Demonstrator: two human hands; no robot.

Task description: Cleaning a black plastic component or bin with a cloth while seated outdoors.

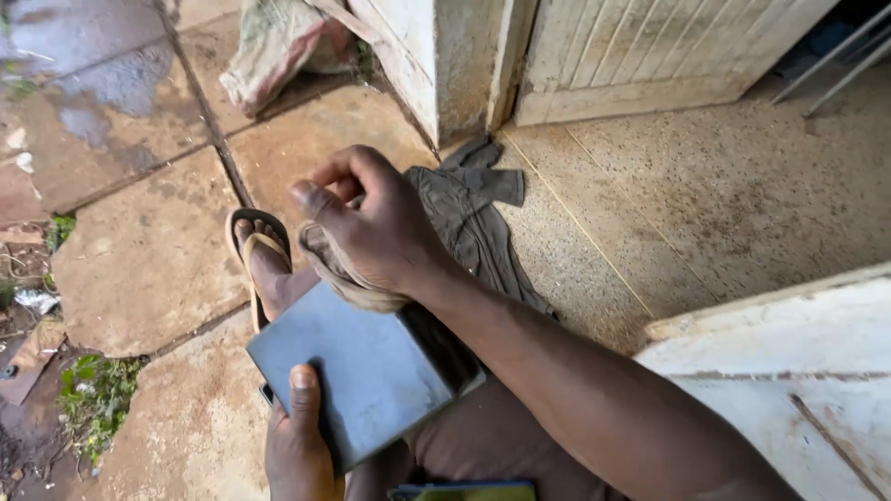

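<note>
The left hand (299,436) grips a flat dark grey-blue rectangular slab (357,371) at six o'clock, thumb pressed on top. The right hand (371,223) clutches a worn tan cloth (348,278) against the slab's far edge; its surface looks clean, possibly mid-wipe.

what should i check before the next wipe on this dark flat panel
1. Left hand grips the panel, thumb on top: ok.
2. Right hand holds the rag at the panel's far edge: ok.
3. Rag touching the panel face: cannot tell, it sits at the edge.
4. Panel face free of marks: cannot tell, light glare.
5. Foot in the sandal planted on the paving: ok.
6. Grey cloth on the floor clear of the panel: ok.
</note>
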